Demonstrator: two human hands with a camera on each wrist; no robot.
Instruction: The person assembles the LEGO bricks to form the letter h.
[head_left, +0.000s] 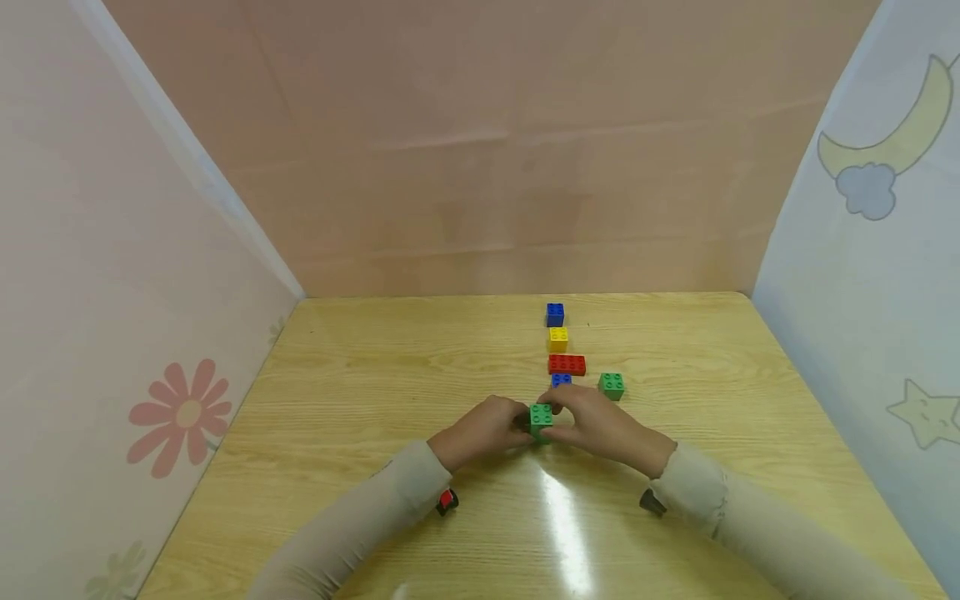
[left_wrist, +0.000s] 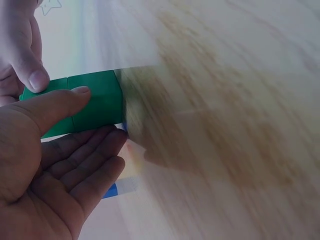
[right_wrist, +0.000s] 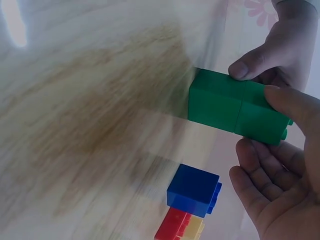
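Note:
Two green bricks are joined one on top of the other; the upper brick (right_wrist: 257, 120) has its studs facing up, and the lower brick (right_wrist: 215, 100) is nearest the table. My left hand (head_left: 486, 429) grips the lower brick from the left, thumb on its near side and fingers behind. From the right, my right hand (head_left: 603, 422) pinches the upper brick between thumb and fingers. In the head view the stack (head_left: 541, 417) stands between both hands. Just behind it sits a blue brick (head_left: 561, 380), partly covered by my right fingers.
Beyond the blue brick, a red long brick (head_left: 567, 364), a yellow brick (head_left: 558, 338) and another blue brick (head_left: 555, 314) form a rough line going back. A separate green brick (head_left: 611, 386) stands right of them on the wooden table (head_left: 390, 350). Walls border the table's back and sides.

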